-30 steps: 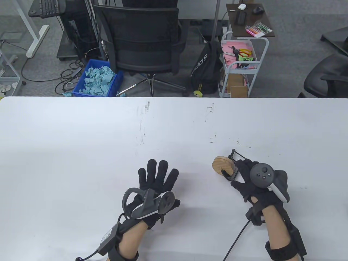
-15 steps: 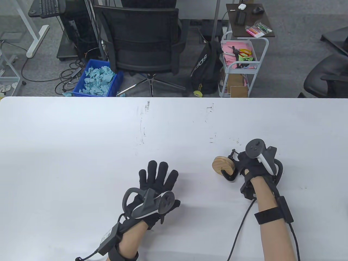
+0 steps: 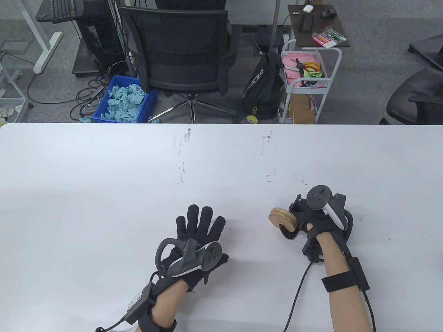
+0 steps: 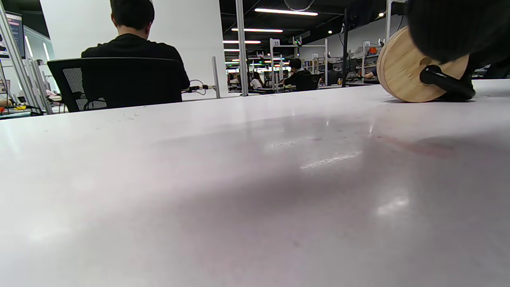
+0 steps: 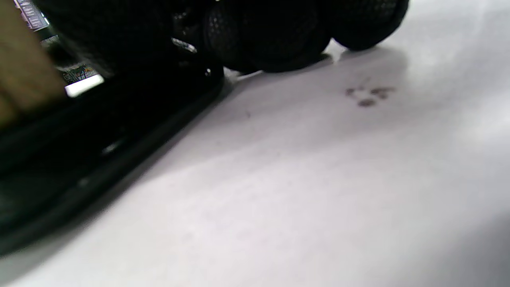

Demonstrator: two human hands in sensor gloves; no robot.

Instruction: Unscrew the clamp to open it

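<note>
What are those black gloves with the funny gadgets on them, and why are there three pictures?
Those are a person's two hands in sensor gloves. The gadget strapped to the back of each hand is a tracker that records how it moves.

The big picture looks down at a white table. The other two come from small cameras on the wrists, so they look low across the table.

The left hand lies flat on the table with its fingers spread, holding nothing.

The right hand grips a black clamp that pinches a round wooden disc. The left wrist view shows the disc and clamp from the side, touching the table. The right wrist view is very close and blurry: just dark fingers and black metal.
</note>
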